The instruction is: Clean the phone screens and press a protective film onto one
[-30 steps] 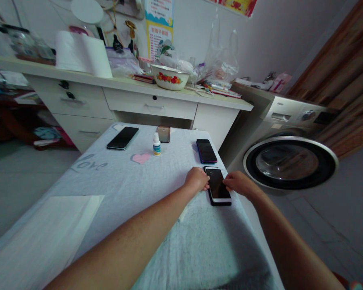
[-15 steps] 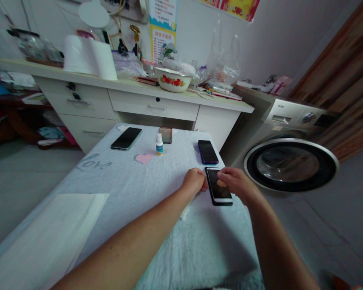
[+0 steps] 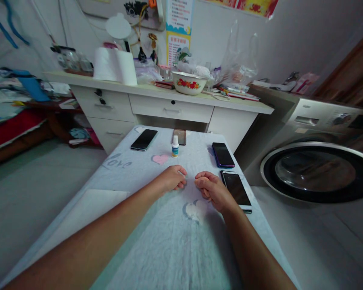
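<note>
My left hand [image 3: 173, 178] is over the middle of the cloth-covered table [image 3: 157, 225], its fingers curled and slightly apart, with nothing visible in them. My right hand [image 3: 212, 188] faces it with bent, closed fingers; whatever they may hold is hidden. Just right of that hand lies a white-framed phone [image 3: 238, 189] on a dark one. A blue-edged phone [image 3: 223, 155] lies farther back. The small white bottle [image 3: 175, 147] stands upright before a brown phone case [image 3: 179, 137]. At the back left is another black phone [image 3: 144, 139].
A white sheet [image 3: 87, 213] lies on the table's left side. Behind stands a white desk [image 3: 172, 110] bearing a flowered bowl [image 3: 189, 83], paper rolls [image 3: 115, 66] and plastic bags. A washing machine [image 3: 314, 153] with a round door stands to the right.
My right hand has left the white-framed phone and moved left over the cloth. My left hand has drawn away from that phone's edge. The view has turned somewhat to the left.
</note>
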The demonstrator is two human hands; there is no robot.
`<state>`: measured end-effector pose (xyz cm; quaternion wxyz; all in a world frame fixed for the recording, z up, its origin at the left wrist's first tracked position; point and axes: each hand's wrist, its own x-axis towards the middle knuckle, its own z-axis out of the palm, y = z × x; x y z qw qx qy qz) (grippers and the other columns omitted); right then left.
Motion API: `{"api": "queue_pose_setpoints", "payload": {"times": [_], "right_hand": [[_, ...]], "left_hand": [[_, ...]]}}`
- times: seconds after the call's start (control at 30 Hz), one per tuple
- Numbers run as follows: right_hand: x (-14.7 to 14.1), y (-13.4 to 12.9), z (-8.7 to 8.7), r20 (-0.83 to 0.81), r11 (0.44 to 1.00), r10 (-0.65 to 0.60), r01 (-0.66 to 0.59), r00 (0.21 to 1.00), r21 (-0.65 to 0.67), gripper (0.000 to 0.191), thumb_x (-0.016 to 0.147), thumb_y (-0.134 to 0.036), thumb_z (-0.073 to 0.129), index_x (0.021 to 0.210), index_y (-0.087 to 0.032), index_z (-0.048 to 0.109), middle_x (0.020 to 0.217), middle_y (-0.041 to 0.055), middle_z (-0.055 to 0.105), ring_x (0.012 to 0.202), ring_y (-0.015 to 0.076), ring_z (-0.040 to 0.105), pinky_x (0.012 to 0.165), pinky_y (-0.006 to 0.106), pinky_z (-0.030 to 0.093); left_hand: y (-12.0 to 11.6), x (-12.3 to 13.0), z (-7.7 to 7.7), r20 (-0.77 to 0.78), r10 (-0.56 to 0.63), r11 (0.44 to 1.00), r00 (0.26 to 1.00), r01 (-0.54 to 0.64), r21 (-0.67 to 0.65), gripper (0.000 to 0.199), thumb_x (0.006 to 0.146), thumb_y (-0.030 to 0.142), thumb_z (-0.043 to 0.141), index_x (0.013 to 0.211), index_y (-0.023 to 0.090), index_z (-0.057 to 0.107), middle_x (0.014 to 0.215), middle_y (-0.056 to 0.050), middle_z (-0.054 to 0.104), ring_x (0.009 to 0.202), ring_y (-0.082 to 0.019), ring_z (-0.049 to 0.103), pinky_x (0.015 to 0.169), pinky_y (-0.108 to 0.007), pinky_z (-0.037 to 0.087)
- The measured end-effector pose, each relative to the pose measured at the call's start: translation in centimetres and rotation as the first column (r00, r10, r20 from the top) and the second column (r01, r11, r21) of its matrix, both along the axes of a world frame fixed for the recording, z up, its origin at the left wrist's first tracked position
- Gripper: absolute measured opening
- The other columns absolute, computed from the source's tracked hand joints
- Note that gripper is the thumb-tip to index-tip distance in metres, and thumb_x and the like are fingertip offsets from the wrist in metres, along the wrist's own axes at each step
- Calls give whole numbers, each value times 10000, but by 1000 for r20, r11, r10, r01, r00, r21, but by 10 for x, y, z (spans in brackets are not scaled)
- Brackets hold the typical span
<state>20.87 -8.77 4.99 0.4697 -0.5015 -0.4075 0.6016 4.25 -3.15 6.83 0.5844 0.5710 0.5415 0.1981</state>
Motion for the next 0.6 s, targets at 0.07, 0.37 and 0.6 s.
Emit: {"api": "queue_pose_setpoints", "payload": {"times": [0.07, 0.37, 0.6], "right_hand": [[-3, 0, -9, 67, 1000, -18, 16, 998, 22, 303, 680, -363, 725, 879, -203, 564, 553, -103, 410, 406, 46, 261, 379, 195, 173], [-12, -1, -20, 294, 974, -120, 55, 948, 221, 332, 827, -529, 611, 827, -213, 509, 640, -38, 513, 504, 106, 449, 431, 211, 325], [-14, -1, -18, 354, 965, -125, 32, 927, 259, 278, 884, -485, 558, 830, -220, 497, 678, -20, 541, 525, 115, 420, 466, 231, 303]], "left_hand": [[5, -19, 2, -72, 8, 999, 997, -4, 48, 201, 742, 111, 528, 927, 166, 584, 699, 3, 628, 547, -96, 554, 491, -193, 376], [73, -96, -24, -415, 418, 809, 808, -124, 575, 370, 763, 305, 614, 1101, 155, 608, 1106, -113, 648, 988, -236, 631, 855, -318, 488], [113, -113, -34, -575, 605, 768, 550, -213, 604, 819, 707, 558, 665, 1313, 54, 445, 1391, -270, 408, 1309, -414, 386, 1042, -456, 391]]}}
